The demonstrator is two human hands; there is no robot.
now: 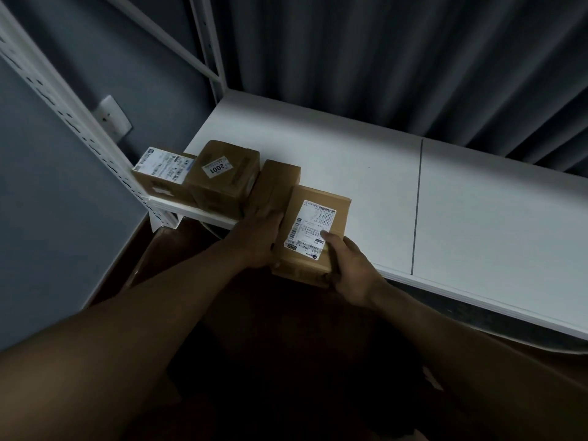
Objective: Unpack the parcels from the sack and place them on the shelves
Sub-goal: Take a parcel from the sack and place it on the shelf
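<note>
White shelf [366, 173] lies ahead of my grip, both hands clamped on the labelled parcel [313, 232]; next, I judge, push it inward and release.

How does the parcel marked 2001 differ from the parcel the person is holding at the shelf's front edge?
The 2001 parcel is blocky and tall; the held parcel is flatter. The 2001 parcel carries a small sticker, the held parcel a large printed shipping label. The 2001 parcel sits untouched on the shelf; the held parcel overhangs its front edge, gripped by the left hand and right hand. Both are brown cardboard.
</note>
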